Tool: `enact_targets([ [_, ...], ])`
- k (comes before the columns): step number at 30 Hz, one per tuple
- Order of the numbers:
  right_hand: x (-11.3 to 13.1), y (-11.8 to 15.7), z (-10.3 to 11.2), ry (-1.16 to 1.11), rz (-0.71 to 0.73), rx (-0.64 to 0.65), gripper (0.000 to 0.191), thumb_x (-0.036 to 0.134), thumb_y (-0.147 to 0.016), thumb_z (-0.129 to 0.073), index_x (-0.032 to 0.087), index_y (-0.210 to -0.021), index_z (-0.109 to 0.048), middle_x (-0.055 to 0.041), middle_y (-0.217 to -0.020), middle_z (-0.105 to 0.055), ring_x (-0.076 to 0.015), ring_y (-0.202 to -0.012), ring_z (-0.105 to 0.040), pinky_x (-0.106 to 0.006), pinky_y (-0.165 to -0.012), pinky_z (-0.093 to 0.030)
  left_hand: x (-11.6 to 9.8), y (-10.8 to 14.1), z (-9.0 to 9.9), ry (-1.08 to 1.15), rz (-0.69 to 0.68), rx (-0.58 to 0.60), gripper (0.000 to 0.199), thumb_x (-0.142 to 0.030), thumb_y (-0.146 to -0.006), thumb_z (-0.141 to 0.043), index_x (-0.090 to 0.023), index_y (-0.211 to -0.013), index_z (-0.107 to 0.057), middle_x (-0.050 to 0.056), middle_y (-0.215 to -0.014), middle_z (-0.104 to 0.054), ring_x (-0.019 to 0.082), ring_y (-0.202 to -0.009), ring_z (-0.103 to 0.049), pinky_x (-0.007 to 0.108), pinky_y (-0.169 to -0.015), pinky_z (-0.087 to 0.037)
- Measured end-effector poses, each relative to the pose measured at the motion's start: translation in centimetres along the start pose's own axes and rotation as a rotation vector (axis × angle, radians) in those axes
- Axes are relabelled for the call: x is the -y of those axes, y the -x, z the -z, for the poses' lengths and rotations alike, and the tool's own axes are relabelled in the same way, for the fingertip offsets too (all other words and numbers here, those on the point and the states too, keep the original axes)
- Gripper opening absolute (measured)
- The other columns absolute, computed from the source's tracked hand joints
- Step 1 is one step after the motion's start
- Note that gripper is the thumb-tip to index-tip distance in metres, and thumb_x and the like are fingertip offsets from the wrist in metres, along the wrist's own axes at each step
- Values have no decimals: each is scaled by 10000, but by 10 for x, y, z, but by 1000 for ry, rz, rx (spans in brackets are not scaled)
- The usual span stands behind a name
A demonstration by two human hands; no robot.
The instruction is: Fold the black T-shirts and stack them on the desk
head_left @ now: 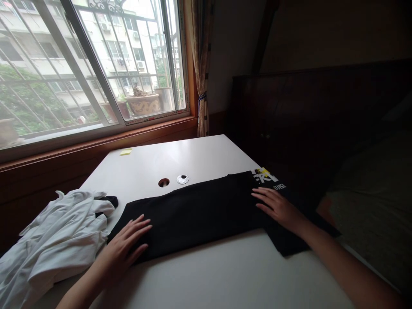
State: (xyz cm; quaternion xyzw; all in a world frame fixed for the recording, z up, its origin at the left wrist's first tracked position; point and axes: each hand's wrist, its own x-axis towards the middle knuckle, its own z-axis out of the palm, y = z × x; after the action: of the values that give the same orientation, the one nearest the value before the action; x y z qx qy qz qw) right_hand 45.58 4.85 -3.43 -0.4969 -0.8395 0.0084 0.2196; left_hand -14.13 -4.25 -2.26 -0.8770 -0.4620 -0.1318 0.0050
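Note:
A black T-shirt [199, 214] with white and yellow lettering near its right end lies spread lengthwise across a white table [193, 270]. On its left end rests my left hand [128, 238], palm down with the fingers spread. My right hand [278, 208] lies flat on the cloth just below the lettering, fingers stretched out and apart. One dark flap, apparently a sleeve, sticks out below my right wrist toward the near side. Neither hand grips the fabric.
A heap of white clothing [71, 236] with a dark piece lies at the table's left edge. Beyond the shirt are a round cable hole [164, 183], a silver ring cover [183, 179] and yellow sticky notes [125, 151]. A barred window and curtain [202, 73] stand behind.

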Motion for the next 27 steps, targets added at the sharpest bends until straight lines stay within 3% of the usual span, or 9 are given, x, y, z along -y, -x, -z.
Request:
enact_targets([
  [3, -4, 33, 13, -37, 41, 87, 435, 520, -952, -570, 361, -1354, -617, -11, -1406, -617, -280, -1295, -568, -466, -1095, -479, -8, 27, 7, -59, -92, 86, 657, -394, -946, -608, -344, -1549, -351, 47, -1541, -465, 296, -1413, -438, 496, -1146, -405],
  [7, -25, 72, 22, 1, 27, 88, 481, 511, -917, -634, 375, -1376, -599, 3, -1385, -635, -275, -1285, -579, -460, -1090, -493, 8, 61, 9, -147, -109, 8, 702, -203, -940, -509, -350, -1580, -259, 25, -1525, -478, 246, -1354, -515, 385, -1100, -462],
  [10, -37, 88, 26, 24, 20, 68, 486, 472, -920, -627, 368, -1393, -584, 1, -1379, -641, -271, -1269, -593, -453, -1070, -515, 18, 76, 10, -146, -19, -40, 724, -98, -923, -400, -394, -1569, -261, -18, -1511, -497, 205, -1336, -537, 334, -1105, -451],
  [17, -33, 73, 27, 44, 18, 71, 387, 311, -926, -511, 316, -1279, -670, -21, -1312, -680, -273, -1191, -637, -468, -1031, -526, 6, 72, 9, -97, 226, -65, 522, -219, -938, -411, -396, -1402, -573, -45, -1441, -580, 217, -1265, -609, 331, -1078, -486],
  [21, -27, 63, 32, 24, -12, -32, 344, 307, -920, -500, 307, -1203, -695, -32, -1223, -713, -276, -1144, -653, -479, -1018, -527, 10, 77, 10, -42, 252, -129, 432, -271, -925, -429, -358, -1258, -690, -24, -1324, -675, 243, -1181, -669, 347, -1008, -552],
  [27, -15, 55, 64, -76, -80, -249, 262, 358, -941, -493, 340, -1109, -693, -33, -1181, -712, -306, -1154, -643, -484, -1066, -489, 3, 89, 43, 106, 324, -287, 291, -432, -914, -541, -409, -1171, -678, -44, -1157, -754, 248, -1034, -737, 319, -924, -604],
])
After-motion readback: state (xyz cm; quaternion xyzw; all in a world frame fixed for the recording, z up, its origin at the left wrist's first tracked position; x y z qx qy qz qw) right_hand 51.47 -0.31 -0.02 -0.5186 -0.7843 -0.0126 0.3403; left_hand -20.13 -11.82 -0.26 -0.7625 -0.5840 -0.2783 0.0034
